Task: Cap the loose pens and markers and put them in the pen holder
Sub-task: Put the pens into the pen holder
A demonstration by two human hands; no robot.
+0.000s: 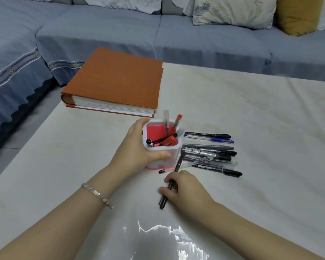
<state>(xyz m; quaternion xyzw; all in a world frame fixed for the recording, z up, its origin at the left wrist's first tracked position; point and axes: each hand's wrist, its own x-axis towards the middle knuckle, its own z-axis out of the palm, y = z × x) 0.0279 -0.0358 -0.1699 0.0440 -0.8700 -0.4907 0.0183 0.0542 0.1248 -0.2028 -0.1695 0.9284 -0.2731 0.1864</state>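
A white pen holder (174, 154) with a pink inside and pink base stands mid-table, and several red and black pens lean in it. My left hand (137, 147) wraps around its left side. My right hand (184, 188) lies on the table just in front of the holder, closed on black pens (163, 200) that stick out below the fingers and up toward the holder. To the right of the holder lies a loose pile of black markers and pens (208, 156), with a blue pen (209, 139) at its far side. A small black cap (162, 171) rests by the holder's base.
A thick orange album (118, 81) lies at the table's back left, close behind the holder. A blue sofa (158, 32) with cushions runs behind and to the left of the white table (261, 128). Glare shines on the table's near edge.
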